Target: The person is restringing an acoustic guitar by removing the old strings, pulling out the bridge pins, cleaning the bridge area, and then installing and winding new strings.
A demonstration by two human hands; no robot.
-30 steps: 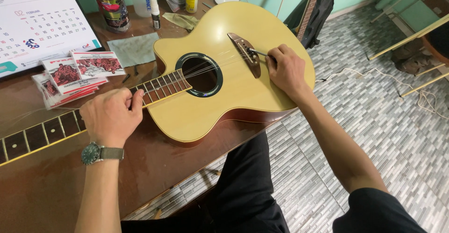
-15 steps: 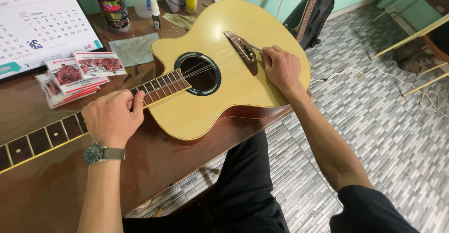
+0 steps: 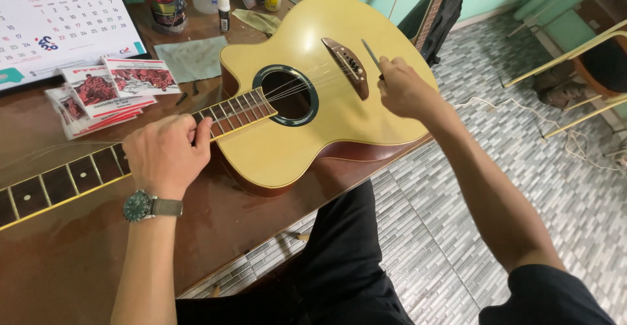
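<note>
We see the right hand (image 3: 400,89) closed around a thin metal tool (image 3: 371,55), whose tip stands just beside the bridge (image 3: 347,66) of the guitar (image 3: 339,113). The left hand (image 3: 163,155) is closed over the neck (image 3: 72,178), fingers pressing the strings. The guitar lies flat on the brown bench (image 3: 78,260), body between both hands. String packets (image 3: 108,90) lie near the left hand.

Right hand (image 3: 400,90) now lifted off bridge (image 3: 347,66), thin metal tool (image 3: 372,55) raised clear beside it. Guitar (image 3: 307,103) shifted slightly left in view.
</note>
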